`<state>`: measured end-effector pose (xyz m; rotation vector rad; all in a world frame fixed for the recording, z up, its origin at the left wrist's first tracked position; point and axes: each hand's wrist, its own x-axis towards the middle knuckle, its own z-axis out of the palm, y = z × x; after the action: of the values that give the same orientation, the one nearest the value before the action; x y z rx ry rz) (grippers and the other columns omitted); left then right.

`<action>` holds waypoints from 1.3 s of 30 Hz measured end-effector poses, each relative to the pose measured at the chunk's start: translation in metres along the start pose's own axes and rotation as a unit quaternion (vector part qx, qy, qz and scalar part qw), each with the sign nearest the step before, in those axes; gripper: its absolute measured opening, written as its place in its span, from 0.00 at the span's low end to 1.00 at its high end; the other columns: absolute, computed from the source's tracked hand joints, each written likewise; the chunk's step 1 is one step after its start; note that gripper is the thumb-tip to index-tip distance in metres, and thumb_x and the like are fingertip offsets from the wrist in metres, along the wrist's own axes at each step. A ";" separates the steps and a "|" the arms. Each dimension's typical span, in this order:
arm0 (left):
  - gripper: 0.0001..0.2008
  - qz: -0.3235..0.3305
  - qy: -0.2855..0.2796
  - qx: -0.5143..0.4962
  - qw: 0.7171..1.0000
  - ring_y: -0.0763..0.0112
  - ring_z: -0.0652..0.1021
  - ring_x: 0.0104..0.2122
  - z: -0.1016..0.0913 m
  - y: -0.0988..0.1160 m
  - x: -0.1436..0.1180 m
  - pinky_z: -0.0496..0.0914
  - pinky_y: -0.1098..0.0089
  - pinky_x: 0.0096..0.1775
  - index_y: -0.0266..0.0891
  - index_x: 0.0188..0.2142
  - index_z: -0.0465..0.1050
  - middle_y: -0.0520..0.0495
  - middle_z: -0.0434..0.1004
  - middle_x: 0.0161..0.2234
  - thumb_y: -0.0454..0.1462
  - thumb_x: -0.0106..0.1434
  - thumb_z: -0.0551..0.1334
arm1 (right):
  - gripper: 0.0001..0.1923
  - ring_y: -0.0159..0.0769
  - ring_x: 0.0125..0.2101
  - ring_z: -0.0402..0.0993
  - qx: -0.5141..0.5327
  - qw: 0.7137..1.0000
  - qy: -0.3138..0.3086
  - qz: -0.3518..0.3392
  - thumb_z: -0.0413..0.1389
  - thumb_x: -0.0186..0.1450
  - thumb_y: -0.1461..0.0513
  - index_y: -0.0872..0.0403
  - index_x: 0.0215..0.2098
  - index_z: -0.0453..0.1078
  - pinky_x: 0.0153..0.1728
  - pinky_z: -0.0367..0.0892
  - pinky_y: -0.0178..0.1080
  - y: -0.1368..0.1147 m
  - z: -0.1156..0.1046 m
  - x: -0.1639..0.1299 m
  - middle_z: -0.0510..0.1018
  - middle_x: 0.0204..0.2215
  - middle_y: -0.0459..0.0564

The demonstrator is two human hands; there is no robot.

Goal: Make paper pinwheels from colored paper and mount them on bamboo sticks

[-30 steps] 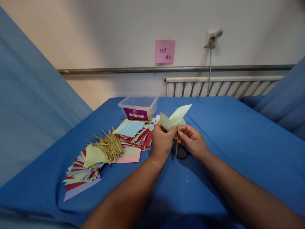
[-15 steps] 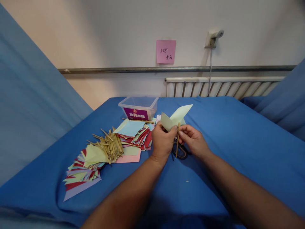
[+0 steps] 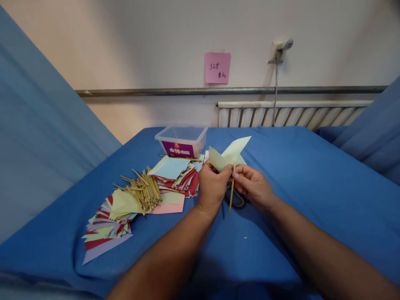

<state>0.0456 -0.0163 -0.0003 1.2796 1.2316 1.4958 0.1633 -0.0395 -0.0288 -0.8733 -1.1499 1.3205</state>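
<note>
Your left hand [image 3: 213, 186] is pinching the folded pale green paper [image 3: 229, 152] above the blue table [image 3: 300, 179]. Your right hand [image 3: 253, 185] is gripping the thin stick [image 3: 231, 188] upright against the paper, over the scissors [image 3: 236, 199].

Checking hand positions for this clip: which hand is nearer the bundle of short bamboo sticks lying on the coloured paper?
Left. The left hand is just right of the bamboo sticks; the right hand lies farther right, beyond it.
</note>
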 end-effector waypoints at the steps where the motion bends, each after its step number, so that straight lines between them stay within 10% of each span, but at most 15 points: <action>1: 0.13 0.000 0.000 0.003 1.000 0.69 0.75 0.26 0.000 -0.001 0.000 0.66 0.73 0.28 0.34 0.30 0.73 0.47 0.78 0.27 0.38 0.46 0.69 | 0.16 0.24 0.15 0.55 0.004 1.000 0.000 -0.001 0.61 0.58 0.50 0.52 0.31 0.65 0.16 0.50 0.30 0.000 0.000 0.000 0.66 0.17 0.38; 39: 0.14 0.007 -0.021 -0.027 0.999 0.69 0.76 0.28 0.000 0.003 0.000 0.68 0.73 0.29 0.33 0.33 0.73 0.48 0.79 0.29 0.38 0.47 0.69 | 0.17 0.23 0.10 0.58 0.031 0.997 0.065 -0.013 0.66 0.54 0.54 0.53 0.29 0.65 0.11 0.53 0.27 0.003 0.005 0.001 0.67 0.12 0.35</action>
<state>0.0455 -0.0166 0.0030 1.2789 1.1492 1.4944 0.1577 -0.0384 -0.0301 -0.8824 -1.0108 1.2545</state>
